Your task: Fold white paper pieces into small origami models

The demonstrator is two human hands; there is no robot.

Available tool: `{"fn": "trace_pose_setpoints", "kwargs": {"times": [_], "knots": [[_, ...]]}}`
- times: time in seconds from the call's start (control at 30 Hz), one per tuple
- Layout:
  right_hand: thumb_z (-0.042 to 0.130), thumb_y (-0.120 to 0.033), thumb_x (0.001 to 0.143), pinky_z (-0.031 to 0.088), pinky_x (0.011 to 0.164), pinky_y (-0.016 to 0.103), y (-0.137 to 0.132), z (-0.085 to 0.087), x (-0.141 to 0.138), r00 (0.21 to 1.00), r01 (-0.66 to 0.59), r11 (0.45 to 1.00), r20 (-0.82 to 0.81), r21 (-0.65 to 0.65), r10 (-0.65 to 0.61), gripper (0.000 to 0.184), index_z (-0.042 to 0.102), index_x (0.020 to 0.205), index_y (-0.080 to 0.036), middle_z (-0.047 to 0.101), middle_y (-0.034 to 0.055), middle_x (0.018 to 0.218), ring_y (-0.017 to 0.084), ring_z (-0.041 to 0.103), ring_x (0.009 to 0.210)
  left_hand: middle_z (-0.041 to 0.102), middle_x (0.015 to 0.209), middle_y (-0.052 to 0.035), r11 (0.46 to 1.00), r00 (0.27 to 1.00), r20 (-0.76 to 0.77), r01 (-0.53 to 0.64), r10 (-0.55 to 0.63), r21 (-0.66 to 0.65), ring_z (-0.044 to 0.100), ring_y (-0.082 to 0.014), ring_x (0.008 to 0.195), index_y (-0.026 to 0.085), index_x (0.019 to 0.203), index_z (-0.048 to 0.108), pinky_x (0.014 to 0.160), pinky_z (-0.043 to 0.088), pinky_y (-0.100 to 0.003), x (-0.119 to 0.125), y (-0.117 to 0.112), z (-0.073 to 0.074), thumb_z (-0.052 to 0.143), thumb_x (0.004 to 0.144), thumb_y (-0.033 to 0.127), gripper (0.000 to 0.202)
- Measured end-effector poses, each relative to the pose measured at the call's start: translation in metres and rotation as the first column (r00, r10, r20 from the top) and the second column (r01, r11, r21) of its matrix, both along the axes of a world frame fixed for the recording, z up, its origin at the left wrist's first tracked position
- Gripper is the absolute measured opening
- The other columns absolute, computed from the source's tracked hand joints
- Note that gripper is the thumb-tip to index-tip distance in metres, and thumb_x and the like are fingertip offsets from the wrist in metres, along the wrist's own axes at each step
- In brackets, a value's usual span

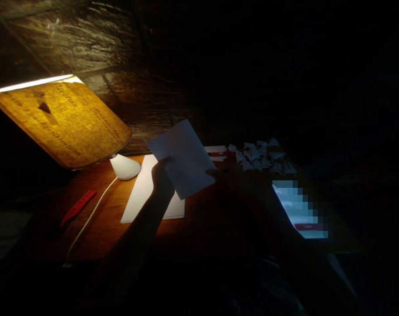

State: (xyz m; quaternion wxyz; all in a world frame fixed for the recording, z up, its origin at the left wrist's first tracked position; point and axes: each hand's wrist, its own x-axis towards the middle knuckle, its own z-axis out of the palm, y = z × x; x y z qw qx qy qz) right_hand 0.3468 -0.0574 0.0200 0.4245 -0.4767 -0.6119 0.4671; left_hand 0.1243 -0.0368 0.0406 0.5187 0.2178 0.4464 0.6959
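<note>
A plain sheet of paper (186, 160) is held up and tilted above the table, between both hands. My left hand (163, 177) grips its left edge, thumb on the face toward me. At the lower right edge, my right hand (227, 175) pinches the sheet; its fingers are mostly lost in shadow. Beneath and behind my left hand lies a stack of white paper (136, 199), lit by the lamp. Beyond my right hand, several small folded paper pieces (261, 156) sit in a cluster at the back right of the table.
A lit table lamp (64, 125) with a printed shade leans at the left, its white cord (92, 215) running to the front edge. A red power strip (78, 207) lies left of it. A glowing, blurred-out screen (300, 210) is at right. A stone wall (87, 39) rises behind.
</note>
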Motion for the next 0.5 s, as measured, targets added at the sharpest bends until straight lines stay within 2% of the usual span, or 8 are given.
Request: {"fn": "trace_pose_setpoints", "kwargs": {"times": [0.17,0.33,0.5], "knots": [[0.078,-0.062,0.075,0.035,0.052,0.028,0.001,0.001,0.001,0.999,0.013,1.000,0.048,-0.019,-0.012,0.049,0.068,0.055,-0.017,0.061,0.0023,0.054,0.013,0.052,0.051,0.062,0.069,-0.0002,1.000,1.000,-0.002,-0.004,0.004,-0.011,0.059,-0.0178,0.064,0.019,0.074,0.059,0.060,0.050,-0.029,0.001,-0.001,0.002,0.082,0.053,0.025,0.031],[0.076,-0.063,0.075,0.036,0.052,0.027,0.002,-0.001,0.001,1.000,0.012,1.000,0.029,-0.029,-0.011,0.049,0.070,0.057,-0.018,0.063,0.0023,0.053,0.013,0.053,0.050,0.065,0.070,-0.0013,0.998,0.998,0.031,0.051,-0.050,-0.035,0.062,-0.0196,0.066,0.021,0.075,0.060,0.062,0.053,-0.031,0.000,-0.001,0.005,0.080,0.053,0.021,0.029],[0.079,-0.063,0.071,0.035,0.050,0.027,0.004,-0.004,-0.001,1.000,0.025,0.998,-0.008,-0.053,-0.026,0.047,0.069,0.061,-0.018,0.063,0.0019,0.056,0.014,0.054,0.053,0.066,0.070,-0.0029,0.997,0.998,-0.001,0.068,-0.068,-0.044,0.063,-0.0216,0.066,0.020,0.077,0.063,0.061,0.053,-0.033,-0.002,0.004,-0.005,0.081,0.055,0.024,0.029]]}}
